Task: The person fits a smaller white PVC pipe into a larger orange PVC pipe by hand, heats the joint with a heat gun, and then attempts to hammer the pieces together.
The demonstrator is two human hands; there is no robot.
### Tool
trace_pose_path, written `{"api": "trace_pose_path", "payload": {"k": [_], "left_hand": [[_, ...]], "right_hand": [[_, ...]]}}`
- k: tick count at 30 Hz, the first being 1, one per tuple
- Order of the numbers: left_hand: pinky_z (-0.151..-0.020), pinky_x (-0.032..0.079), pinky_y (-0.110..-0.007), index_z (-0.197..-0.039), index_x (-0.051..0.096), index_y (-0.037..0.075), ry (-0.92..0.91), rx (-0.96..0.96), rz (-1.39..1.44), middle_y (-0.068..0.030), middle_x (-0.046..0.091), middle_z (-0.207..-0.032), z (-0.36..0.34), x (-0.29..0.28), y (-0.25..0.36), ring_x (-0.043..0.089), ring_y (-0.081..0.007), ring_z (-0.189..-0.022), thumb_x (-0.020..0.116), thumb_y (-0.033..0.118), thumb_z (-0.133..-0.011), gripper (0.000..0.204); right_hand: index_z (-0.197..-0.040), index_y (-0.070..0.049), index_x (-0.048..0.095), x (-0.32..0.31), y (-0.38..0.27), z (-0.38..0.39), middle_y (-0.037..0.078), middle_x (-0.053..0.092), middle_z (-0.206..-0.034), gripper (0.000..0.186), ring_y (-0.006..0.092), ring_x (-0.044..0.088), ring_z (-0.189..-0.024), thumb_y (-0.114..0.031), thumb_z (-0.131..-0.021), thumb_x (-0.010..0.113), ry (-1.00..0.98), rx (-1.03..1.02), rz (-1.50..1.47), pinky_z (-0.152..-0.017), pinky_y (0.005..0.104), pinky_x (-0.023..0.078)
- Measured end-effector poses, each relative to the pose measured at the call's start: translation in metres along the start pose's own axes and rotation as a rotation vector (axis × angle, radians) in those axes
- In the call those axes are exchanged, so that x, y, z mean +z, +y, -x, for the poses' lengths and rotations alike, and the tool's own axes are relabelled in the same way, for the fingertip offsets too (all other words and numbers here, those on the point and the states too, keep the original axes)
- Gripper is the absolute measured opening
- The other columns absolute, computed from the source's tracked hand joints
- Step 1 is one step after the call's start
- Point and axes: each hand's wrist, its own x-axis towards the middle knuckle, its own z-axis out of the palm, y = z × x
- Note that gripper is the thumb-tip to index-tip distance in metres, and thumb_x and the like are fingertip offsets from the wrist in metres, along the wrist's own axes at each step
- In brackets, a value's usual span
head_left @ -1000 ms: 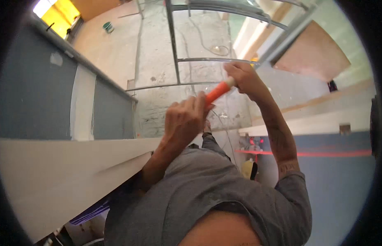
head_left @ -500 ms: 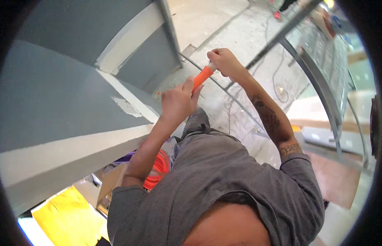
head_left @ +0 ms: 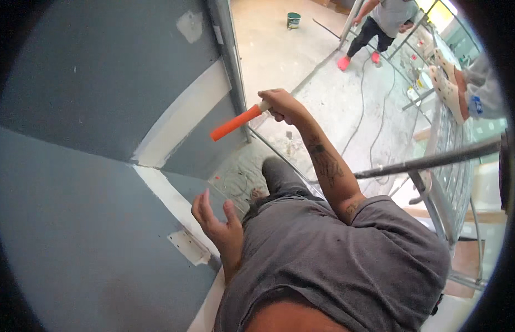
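Observation:
My right hand (head_left: 282,105) is closed around the pale end of an orange, stick-shaped tool (head_left: 235,123). Its orange length points left and slightly down, in front of a grey wall panel (head_left: 69,210); its exact kind I cannot make out. Lower down, close to the panel and my body, my left hand (head_left: 220,224) holds nothing, its fingers apart and curled a little. White bands of filler (head_left: 182,116) run across the panels and along their corner. A pale rough patch (head_left: 190,247) marks the panel beside my left hand.
Metal scaffold rails (head_left: 434,161) cross at my right. On the scaffold's deck stand someone's pale clogs (head_left: 448,94). Farther off, another person (head_left: 387,19) wears pink shoes. A dark green bucket (head_left: 293,20) and cables (head_left: 357,110) lie about the dusty floor.
My left hand has let go of the orange tool and dropped lower. The tool stays in my right hand and now points more to the left. The view has shifted, showing more wall and two other people.

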Motion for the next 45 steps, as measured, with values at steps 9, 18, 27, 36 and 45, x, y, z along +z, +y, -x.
{"api": "trace_pose_path", "payload": {"k": [9, 18, 27, 36, 45], "left_hand": [[-0.09, 0.045, -0.044, -0.113, 0.062, 0.0, 0.138, -0.022, -0.194, -0.0149, 0.059, -0.107, -0.05, 0.007, -0.046, 0.055, -0.0332, -0.105, 0.072, 0.029, -0.085, 0.042], [-0.09, 0.043, -0.045, -0.115, 0.063, 0.004, -0.28, 0.346, -0.049, -0.0126, 0.063, -0.107, -0.177, 0.211, 0.004, 0.057, -0.0318, -0.102, 0.079, 0.022, -0.075, 0.046], [-0.101, 0.033, -0.053, -0.121, 0.061, 0.007, -0.559, 0.574, -0.107, -0.0077, 0.065, -0.105, -0.272, 0.472, 0.077, 0.059, -0.024, -0.101, 0.077, 0.035, -0.076, 0.056], [-0.103, 0.035, -0.049, -0.124, 0.06, 0.007, -0.5, 0.569, 0.095, -0.0083, 0.063, -0.115, -0.447, 0.669, 0.219, 0.059, -0.026, -0.106, 0.082, 0.025, -0.07, 0.061], [-0.105, 0.032, -0.045, -0.104, 0.067, 0.009, -0.513, 0.554, 0.112, -0.0045, 0.067, -0.095, -0.532, 0.74, 0.238, 0.061, -0.0213, -0.091, 0.075, 0.019, -0.077, 0.03]], "right_hand": [[-0.089, 0.007, 0.067, 0.025, -0.017, -0.045, 0.018, 0.063, -0.072, 0.066, 0.0266, 0.062, -0.066, -0.057, -0.093, 0.051, -0.056, -0.173, 0.485, -0.064, 0.0385, 0.051], [-0.09, 0.007, 0.066, -0.038, 0.004, -0.115, 0.02, 0.064, -0.07, 0.068, 0.0305, 0.065, -0.066, -0.057, -0.096, 0.042, -0.147, -0.256, 0.634, -0.065, 0.0412, 0.051], [-0.075, -0.004, 0.059, -0.258, 0.032, -0.239, -0.001, 0.045, -0.055, 0.051, 0.0068, 0.039, -0.043, -0.051, -0.095, 0.051, 0.121, 0.141, 0.114, -0.036, 0.0252, 0.03], [-0.069, 0.0, 0.054, -0.447, -0.074, -0.378, 0.008, 0.05, -0.056, 0.057, 0.0158, 0.047, -0.056, -0.05, -0.096, 0.051, 0.485, 0.002, 0.237, -0.054, 0.0354, 0.04], [-0.076, 0.0, 0.06, -0.485, -0.118, -0.493, 0.021, 0.06, -0.065, 0.05, 0.0292, 0.06, -0.062, -0.046, -0.095, 0.055, 0.374, -0.151, 0.252, -0.06, 0.0406, 0.046]]}}
